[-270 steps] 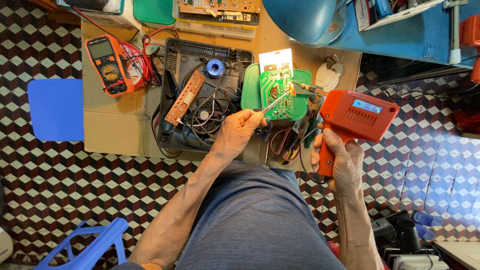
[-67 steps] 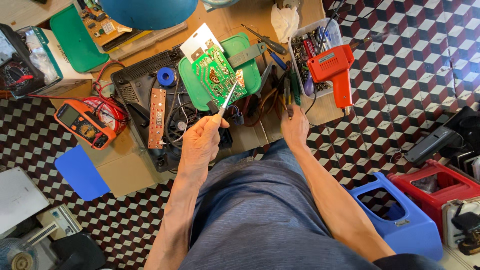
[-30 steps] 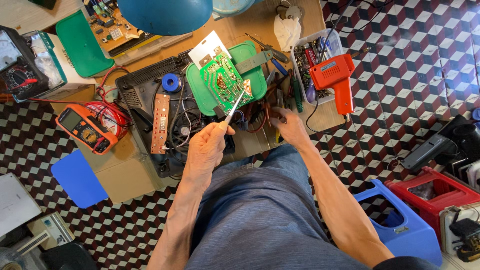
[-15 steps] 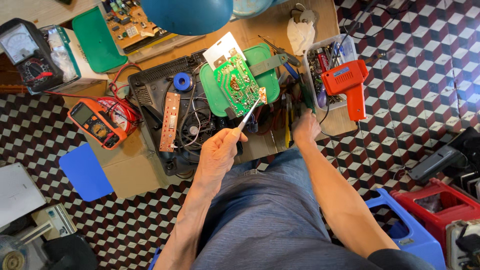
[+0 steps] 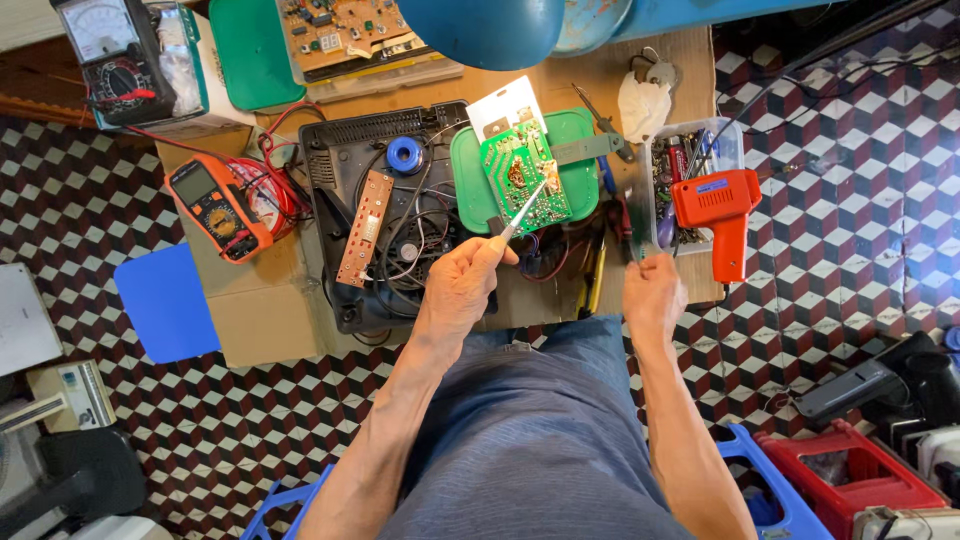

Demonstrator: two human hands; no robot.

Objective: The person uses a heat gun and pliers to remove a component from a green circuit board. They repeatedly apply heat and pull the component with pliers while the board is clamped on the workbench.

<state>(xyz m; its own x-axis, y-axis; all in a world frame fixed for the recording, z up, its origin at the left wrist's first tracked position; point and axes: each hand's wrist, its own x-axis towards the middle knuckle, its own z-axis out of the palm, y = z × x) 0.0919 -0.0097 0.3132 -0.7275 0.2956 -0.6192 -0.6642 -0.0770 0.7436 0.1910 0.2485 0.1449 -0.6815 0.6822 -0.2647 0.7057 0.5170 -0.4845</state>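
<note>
My left hand (image 5: 462,288) grips a thin metal tool (image 5: 522,208) whose tip rests on the green circuit board (image 5: 518,175). The board lies tilted on a green plastic lid (image 5: 578,135), beside an open black casing (image 5: 340,160) full of wires. My right hand (image 5: 654,292) sits at the front edge of the cardboard work surface, fingers curled around a slim dark tool (image 5: 634,225) that sticks up from them. An orange soldering gun (image 5: 718,208) lies untouched across a clear parts box (image 5: 700,150), just right of that hand.
An orange multimeter (image 5: 215,205) with red leads lies at the left, and an analog meter (image 5: 105,40) at the top left. A brown strip board (image 5: 365,225) and blue spool (image 5: 405,155) sit in the casing. A blue lamp shade (image 5: 480,30) hangs above. A red toolbox (image 5: 860,480) stands on the checkered floor.
The soldering gun, held in my right hand earlier, now lies on the clear box. My right hand has drawn back a little from the tools. The left hand's tool stays on the board.
</note>
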